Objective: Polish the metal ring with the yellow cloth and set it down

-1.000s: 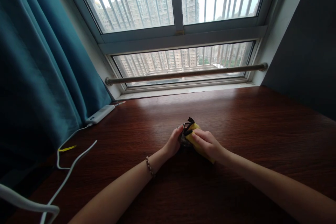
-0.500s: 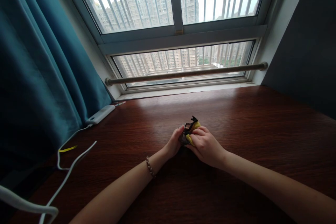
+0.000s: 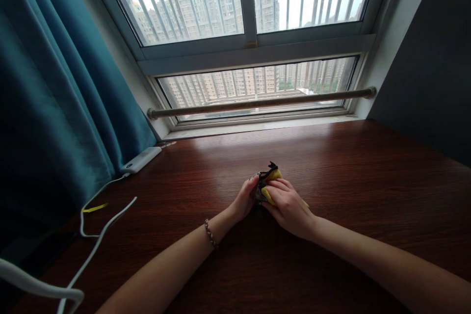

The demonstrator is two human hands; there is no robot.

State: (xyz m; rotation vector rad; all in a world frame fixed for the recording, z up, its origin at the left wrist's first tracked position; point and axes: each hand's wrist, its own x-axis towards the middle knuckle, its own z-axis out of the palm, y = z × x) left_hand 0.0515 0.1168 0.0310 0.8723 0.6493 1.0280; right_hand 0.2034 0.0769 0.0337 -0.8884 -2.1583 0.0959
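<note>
Both my hands meet at the middle of a dark wooden table (image 3: 368, 181). My left hand (image 3: 243, 202) grips a small dark object (image 3: 262, 185), possibly folded glasses, from its left side. My right hand (image 3: 289, 206) presses a yellow cloth (image 3: 274, 175) against that dark object, fingers curled over both. Most of the dark object is hidden between the hands. A beaded bracelet (image 3: 210, 234) circles my left wrist.
A white power bank (image 3: 142, 159) lies at the table's back left with white cables (image 3: 99, 235) trailing toward the near left edge. A teal curtain (image 3: 55, 93) hangs on the left. A barred window (image 3: 250, 34) with a metal rail (image 3: 261, 103) runs along the back.
My right hand shifted up and to the left over the yellow cloth, covering more of it. The left hand stayed in place.
</note>
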